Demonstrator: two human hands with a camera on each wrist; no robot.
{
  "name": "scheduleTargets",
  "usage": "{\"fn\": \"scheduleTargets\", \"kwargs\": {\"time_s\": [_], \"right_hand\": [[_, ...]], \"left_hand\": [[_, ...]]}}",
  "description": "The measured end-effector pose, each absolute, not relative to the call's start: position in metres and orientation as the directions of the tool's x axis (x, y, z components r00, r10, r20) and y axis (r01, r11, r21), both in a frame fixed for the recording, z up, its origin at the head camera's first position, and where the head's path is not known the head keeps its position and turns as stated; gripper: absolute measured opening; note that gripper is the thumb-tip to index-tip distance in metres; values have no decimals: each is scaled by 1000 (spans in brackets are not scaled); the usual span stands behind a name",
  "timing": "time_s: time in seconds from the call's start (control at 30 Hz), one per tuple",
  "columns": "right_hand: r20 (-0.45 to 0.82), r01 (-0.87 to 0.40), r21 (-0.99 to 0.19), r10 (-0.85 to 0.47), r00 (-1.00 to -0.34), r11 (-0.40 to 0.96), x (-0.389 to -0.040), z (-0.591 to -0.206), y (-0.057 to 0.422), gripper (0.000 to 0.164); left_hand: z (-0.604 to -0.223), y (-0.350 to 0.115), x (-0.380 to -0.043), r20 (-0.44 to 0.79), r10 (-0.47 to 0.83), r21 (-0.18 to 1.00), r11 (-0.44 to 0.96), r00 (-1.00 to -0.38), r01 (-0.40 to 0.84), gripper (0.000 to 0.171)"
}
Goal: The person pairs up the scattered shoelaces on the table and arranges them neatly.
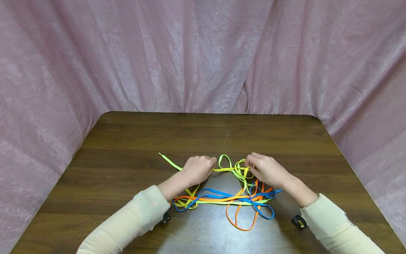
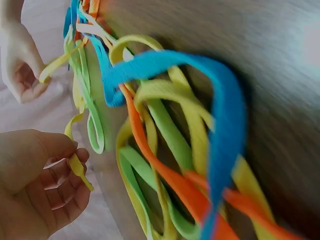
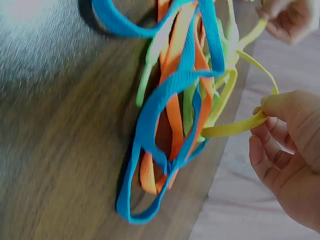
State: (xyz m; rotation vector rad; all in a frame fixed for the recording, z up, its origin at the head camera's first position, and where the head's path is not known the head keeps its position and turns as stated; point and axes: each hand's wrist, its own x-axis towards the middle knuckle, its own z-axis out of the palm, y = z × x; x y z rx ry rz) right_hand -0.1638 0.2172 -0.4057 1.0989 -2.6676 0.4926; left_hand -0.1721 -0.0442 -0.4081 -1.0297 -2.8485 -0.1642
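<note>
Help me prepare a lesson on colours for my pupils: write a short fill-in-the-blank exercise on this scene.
The left hand and the right hand each pinch a lace coloured ____. The lace loop reaching lowest in the head view is coloured ____. The curtain behind the table is coloured ____.

Missing words: yellow; orange; pink.

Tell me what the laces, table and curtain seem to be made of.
Laces: woven fabric, perhaps polyester or cotton, matt; a fine ribbed texture shows.
Table: wood or wood-look laminate, slightly glossy; brown grain and a pale glare.
Curtain: probably velvet, soft sheen; mottled highlights along its folds.
</note>
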Motion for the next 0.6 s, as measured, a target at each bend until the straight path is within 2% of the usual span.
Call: {"fn": "scheduleTargets", "kwargs": {"time_s": [0.17, 0.4, 0.6], "right_hand": [[362, -695, -219, -604, -710, 685, -168, -403, 230, 17], [351, -619, -238, -528, -773, 748, -169, -403, 246, 17], [381, -606, -226, -504, -775, 762, -170, -407, 260, 18]], "left_hand": [[-407, -65, -174, 150, 614, 105, 770, -775, 630, 10], [-402, -89, -176, 155, 562, 146, 801, -813, 581, 14], [-400, -110, -177, 164, 534, 172, 813, -830, 557, 14]]}}
